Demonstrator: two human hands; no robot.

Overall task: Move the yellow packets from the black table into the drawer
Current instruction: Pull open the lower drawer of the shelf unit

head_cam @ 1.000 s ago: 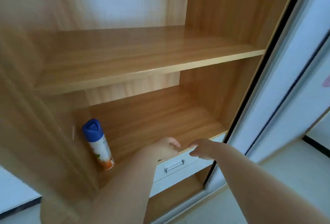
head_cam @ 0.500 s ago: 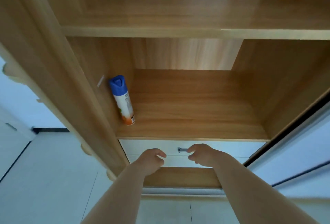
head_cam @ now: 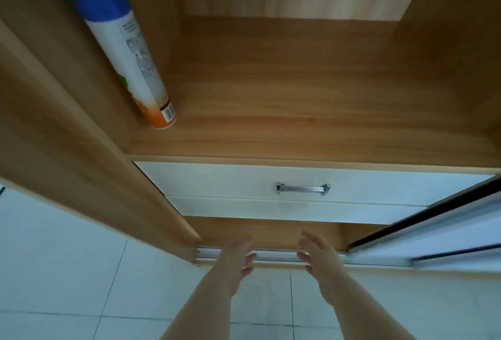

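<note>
Drawer (head_cam: 244, 185) shut; yellow packets and black table out of view. Half a second ago both hands were curled at the handle (head_cam: 303, 189); now left hand (head_cam: 238, 255) and right hand (head_cam: 315, 254) hang below it, apart, fingers loose, empty. I'd guess either finished or it needs reopening.

Soft, even light, with a warm sheen on the shelf (head_cam: 271, 122). My left hand (head_cam: 238, 255) and right hand (head_cam: 317, 258) look slightly blurred; the lens stretches the spray can (head_cam: 130, 49).
</note>
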